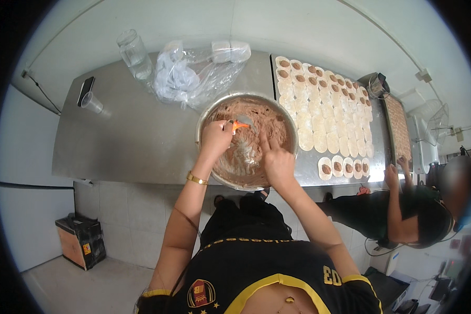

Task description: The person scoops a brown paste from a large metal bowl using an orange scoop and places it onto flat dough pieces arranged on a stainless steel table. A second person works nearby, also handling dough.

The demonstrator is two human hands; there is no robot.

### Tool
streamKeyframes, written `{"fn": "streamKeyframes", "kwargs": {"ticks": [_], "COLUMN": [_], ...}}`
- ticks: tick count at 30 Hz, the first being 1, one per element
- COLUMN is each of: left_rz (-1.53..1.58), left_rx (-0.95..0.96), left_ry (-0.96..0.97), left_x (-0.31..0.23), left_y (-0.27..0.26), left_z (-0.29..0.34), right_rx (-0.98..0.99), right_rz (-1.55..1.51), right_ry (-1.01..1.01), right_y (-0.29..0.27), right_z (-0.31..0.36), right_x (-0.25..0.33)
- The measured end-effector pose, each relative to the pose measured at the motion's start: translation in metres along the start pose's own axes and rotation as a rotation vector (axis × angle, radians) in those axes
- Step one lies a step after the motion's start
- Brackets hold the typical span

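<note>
A large round metal bowl [245, 94] stands at the table's front edge, directly before me. Soft brown filling [271, 119] coats its inside, with bare metal showing through near the middle. My left hand [216, 138] is closed around a small orange-handled tool with a grey, rounded blade [242, 121], held over the filling inside the bowl. On the bowl's right side, my right hand [279, 165] stretches its fingers down to the filling. No tool shows in it. Its fingertips are partly hard to make out against the brown mass.
Rows of pale dough pieces [327, 123], several topped with filling, cover the right table section. Behind the bowl lie clear plastic bags [180, 76] and a glass jar [135, 55]. A cup [91, 102] and phone [86, 91] sit far left. Another person [403, 214] works at right beside a tray [397, 128].
</note>
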State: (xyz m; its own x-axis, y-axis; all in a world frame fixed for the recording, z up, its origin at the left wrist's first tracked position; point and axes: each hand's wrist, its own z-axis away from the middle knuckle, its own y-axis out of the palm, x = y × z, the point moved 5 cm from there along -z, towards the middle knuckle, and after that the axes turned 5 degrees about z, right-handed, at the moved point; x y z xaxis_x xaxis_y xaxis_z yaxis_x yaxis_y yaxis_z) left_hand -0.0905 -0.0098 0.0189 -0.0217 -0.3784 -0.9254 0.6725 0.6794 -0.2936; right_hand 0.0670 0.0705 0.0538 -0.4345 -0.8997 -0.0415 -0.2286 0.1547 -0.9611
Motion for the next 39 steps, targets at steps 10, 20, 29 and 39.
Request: {"fn": "streamKeyframes", "kwargs": {"ticks": [10, 20, 29, 39], "left_rz": [-0.041, 0.008, 0.054, 0.189], "left_rx": [0.039, -0.016, -0.050, -0.038], "left_ry": [-0.004, 0.062, 0.078, 0.036], "left_x": [0.003, 0.001, -0.010, 0.003], "left_y": [0.002, -0.003, -0.009, -0.016], "left_z": [-0.003, 0.001, 0.014, 0.018], "right_rx": [0.010, -0.025, 0.017, 0.135], "right_rz": [0.061, 0.083, 0.122, 0.003], "right_ry": [-0.004, -0.075, -0.097, -0.017], "right_y": [0.003, -0.008, -0.020, 0.002], "right_z": [0.008, 0.004, -0.003, 0.001], "right_x": [0.003, 0.011, 0.013, 0.015]}}
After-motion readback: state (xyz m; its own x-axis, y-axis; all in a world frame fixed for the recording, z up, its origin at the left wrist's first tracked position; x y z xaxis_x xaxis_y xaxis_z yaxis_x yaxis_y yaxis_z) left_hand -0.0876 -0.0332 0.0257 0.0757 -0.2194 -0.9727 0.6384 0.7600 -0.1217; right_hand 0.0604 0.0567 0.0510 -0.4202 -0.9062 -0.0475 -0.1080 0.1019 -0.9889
